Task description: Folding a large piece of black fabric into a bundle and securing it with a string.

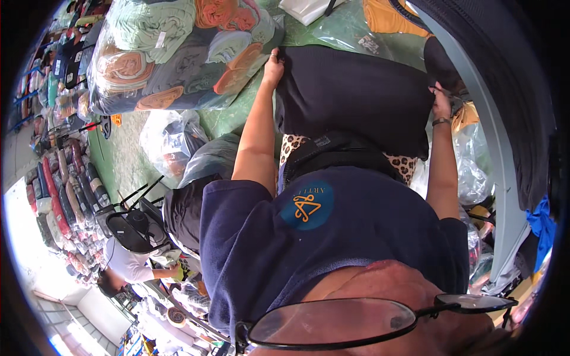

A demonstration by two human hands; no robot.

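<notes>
A wide piece of black fabric (pixel 353 89) is spread in front of my body, draped over my lap. My left hand (pixel 273 70) is closed on its left edge, near the far corner. On the opposite side my right hand (pixel 440 99) pinches the right edge, and a dark band circles that wrist. The cloth looks fairly taut between the two hands, with a few folds at the left. Leopard-print fabric (pixel 402 165) shows below it on both sides.
Beyond my left hand sits a large clear plastic bag of rolled fabrics (pixel 178 77). Mustard cloth (pixel 389 16) lies at the far right. A grey curved table edge (pixel 493 118) runs along my right. Another person (pixel 127 264) works at the left, near stacked fabric rolls (pixel 59 190).
</notes>
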